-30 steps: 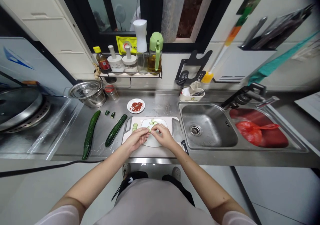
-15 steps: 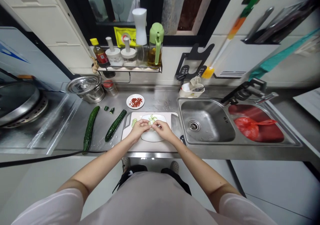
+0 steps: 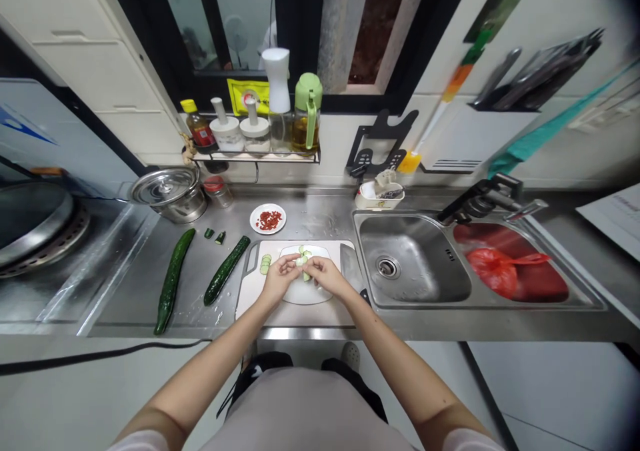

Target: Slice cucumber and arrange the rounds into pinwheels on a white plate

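Observation:
My left hand (image 3: 281, 277) and my right hand (image 3: 327, 276) meet over a white plate (image 3: 304, 296), fingertips pinched on a thin pale-green cucumber slice (image 3: 301, 261). Part of that slice is hidden by the fingers. More cucumber slices (image 3: 304, 250) lie overlapping toward the plate's far side. Under the plate is a cutting board (image 3: 249, 306), with a small row of cucumber slices (image 3: 265, 263) at its left. A knife (image 3: 352, 267) rests along the board's right side, its dark handle toward me.
To the left lie a cut cucumber (image 3: 227, 271), a whole cucumber (image 3: 174, 281) and cucumber end pieces (image 3: 220, 237). Behind the board sits a small plate (image 3: 254, 226) of chopped red pieces. A sink (image 3: 417, 297) is at right, a lidded pot (image 3: 187, 204) at back left.
Both hands have stayed close together over the plate, shifting their fingers around the slices. A slice piece now shows below the right fingertips. The camera view has tilted slightly.

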Available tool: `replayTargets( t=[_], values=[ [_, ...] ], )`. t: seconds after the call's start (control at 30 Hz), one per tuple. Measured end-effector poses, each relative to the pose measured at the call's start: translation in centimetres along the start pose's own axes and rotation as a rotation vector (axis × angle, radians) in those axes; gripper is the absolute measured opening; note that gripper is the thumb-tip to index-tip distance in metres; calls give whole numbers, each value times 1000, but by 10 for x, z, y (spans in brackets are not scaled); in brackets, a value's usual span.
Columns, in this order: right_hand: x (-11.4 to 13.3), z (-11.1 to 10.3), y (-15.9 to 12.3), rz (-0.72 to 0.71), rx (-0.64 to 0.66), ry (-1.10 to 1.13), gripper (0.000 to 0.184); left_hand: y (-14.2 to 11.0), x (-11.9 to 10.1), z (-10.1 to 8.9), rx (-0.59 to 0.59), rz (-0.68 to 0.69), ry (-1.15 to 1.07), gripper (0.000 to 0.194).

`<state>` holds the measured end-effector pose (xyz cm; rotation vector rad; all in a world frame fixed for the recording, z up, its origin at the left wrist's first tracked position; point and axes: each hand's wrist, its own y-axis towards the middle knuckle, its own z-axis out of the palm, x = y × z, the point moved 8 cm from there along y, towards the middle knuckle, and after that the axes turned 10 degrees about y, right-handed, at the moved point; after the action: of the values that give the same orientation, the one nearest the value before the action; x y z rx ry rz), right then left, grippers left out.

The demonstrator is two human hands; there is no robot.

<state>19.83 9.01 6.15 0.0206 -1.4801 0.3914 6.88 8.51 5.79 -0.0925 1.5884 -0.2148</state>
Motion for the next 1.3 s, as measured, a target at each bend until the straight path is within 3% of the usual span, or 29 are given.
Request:
replayTargets(
  t=[0.23, 0.43, 0.6, 0.87, 1.2, 1.3],
  values=[
    [-5, -6, -1, 87, -9, 60, 21, 1, 7, 8, -9, -5, -29, 44],
    [-22, -8, -3, 226, 21, 115, 32, 2, 18, 9, -64, -36, -80, 37],
    [-28, -18, 0, 213, 13, 108, 35, 5, 28, 14, -96, -56, -114, 34],
    [-35, -33, 3, 210, 8, 31, 25, 9, 37, 22, -95, -66, -72, 31],
    [-19, -74, 19, 8, -73, -453, 2, 30, 62, 40, -76, -145, 133, 22],
    [-15, -78, 18, -7, -82, -614, 10, 35, 68, 47, -50, -144, 286, 16]
  ],
)
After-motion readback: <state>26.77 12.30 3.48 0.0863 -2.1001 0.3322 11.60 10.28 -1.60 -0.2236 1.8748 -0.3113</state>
